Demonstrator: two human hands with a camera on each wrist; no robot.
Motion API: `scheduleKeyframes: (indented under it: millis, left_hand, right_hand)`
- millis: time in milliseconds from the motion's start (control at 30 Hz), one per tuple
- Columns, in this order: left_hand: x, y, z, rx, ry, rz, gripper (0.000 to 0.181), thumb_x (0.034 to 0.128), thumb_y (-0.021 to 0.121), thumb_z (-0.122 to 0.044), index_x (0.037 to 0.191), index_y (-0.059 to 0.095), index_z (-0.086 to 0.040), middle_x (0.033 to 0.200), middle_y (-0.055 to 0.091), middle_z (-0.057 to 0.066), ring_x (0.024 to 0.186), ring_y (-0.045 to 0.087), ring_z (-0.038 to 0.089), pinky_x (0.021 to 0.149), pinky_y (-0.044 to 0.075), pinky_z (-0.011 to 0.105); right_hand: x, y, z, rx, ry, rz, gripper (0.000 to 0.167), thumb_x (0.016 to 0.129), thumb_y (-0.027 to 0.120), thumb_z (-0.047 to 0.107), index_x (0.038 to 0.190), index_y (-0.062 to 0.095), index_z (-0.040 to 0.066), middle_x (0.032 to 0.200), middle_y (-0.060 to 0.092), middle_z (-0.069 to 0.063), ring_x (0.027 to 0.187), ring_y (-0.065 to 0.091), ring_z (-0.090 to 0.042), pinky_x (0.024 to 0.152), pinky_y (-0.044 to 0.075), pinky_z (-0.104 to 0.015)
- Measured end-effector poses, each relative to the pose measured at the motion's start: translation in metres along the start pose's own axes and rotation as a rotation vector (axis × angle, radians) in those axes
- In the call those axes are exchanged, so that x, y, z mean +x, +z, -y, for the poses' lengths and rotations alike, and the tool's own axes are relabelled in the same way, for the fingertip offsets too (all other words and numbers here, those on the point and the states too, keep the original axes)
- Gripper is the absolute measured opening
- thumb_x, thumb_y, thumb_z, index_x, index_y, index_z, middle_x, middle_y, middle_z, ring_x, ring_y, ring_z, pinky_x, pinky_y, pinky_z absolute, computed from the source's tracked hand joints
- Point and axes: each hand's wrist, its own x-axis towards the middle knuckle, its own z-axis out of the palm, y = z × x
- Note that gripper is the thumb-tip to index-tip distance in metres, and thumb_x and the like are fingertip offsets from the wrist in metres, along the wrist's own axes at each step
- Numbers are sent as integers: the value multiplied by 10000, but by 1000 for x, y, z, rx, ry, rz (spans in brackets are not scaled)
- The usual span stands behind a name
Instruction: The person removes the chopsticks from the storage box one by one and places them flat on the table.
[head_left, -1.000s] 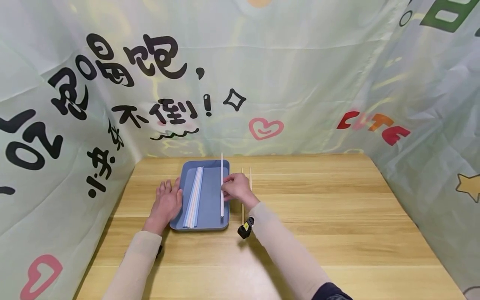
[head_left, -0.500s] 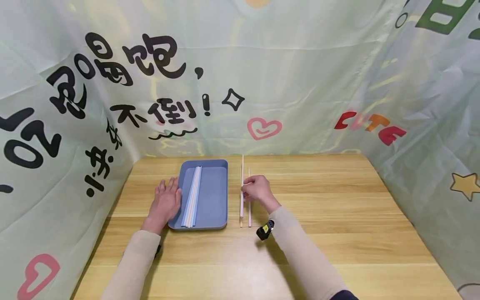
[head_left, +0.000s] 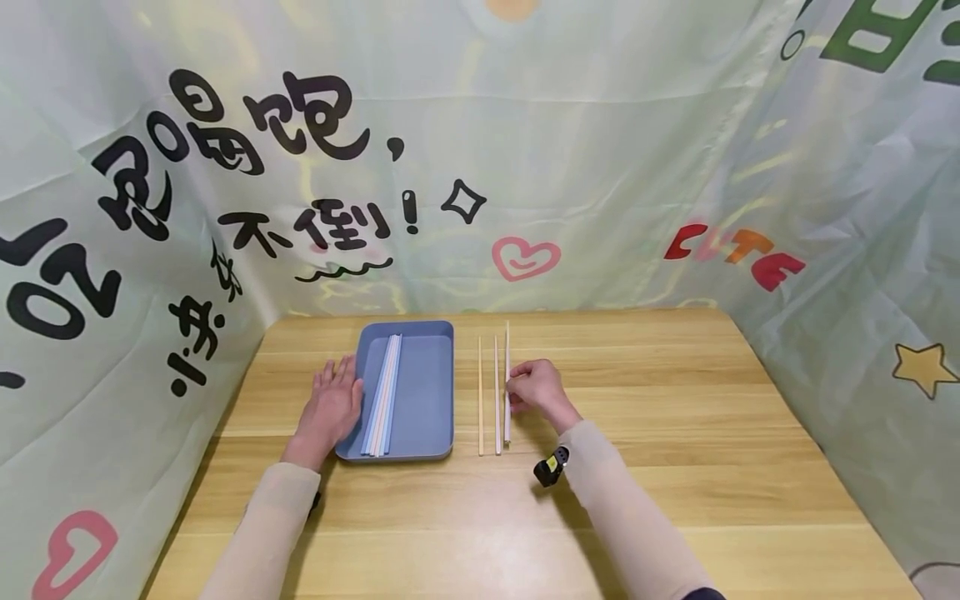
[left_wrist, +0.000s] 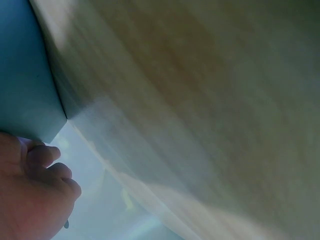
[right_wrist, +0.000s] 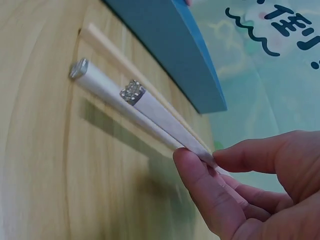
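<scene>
Between thumb and fingertips, my right hand (head_left: 540, 390) pinches a pale chopstick (right_wrist: 165, 119) with a glittery silver end, just above the table in the head view. To its left, two chopsticks lie side by side on the wood: a pinkish-white chopstick (head_left: 497, 408) with a silver end and a yellowish chopstick (head_left: 481, 408). My left hand (head_left: 330, 408) rests against the left side of a blue tray (head_left: 448, 392), fingers extended. Inside that tray lies a bundle of several white, pink and blue chopsticks (head_left: 384, 400).
A wooden table (head_left: 645, 467) extends well to the right of the chopsticks and in front of the tray. Printed cloth (head_left: 600, 167) hangs around its back and sides. A small black camera (head_left: 551, 467) sits on the right wrist.
My right hand has carried the chopstick rightward from over the tray's right edge, past the two lying chopsticks, and lower toward the table. My left hand has stayed at the tray.
</scene>
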Motion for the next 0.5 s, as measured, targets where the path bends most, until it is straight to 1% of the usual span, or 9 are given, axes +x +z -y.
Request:
scheduleKeyframes:
  millis: [233, 500]
  left_hand:
    - [0, 0, 0, 8, -3, 0, 613, 1154, 273, -288, 1658, 183, 49, 1718, 227, 273, 1588, 148, 544, 1300, 119, 668]
    - [0, 0, 0, 10, 3, 9, 614, 1158, 248, -300, 1657, 184, 52, 1715, 227, 281, 1584, 139, 558, 1294, 111, 683]
  right_hand:
    - [-1, -9, -6, -25, 27, -2, 282, 916, 676, -75, 1194, 676, -118, 935, 737, -235, 694, 721, -221, 705, 674, -385]
    - [0, -11, -12, -47, 26, -3, 252, 904, 699, -65, 1153, 712, -107, 891, 761, -228, 625, 712, -188, 665, 671, -389]
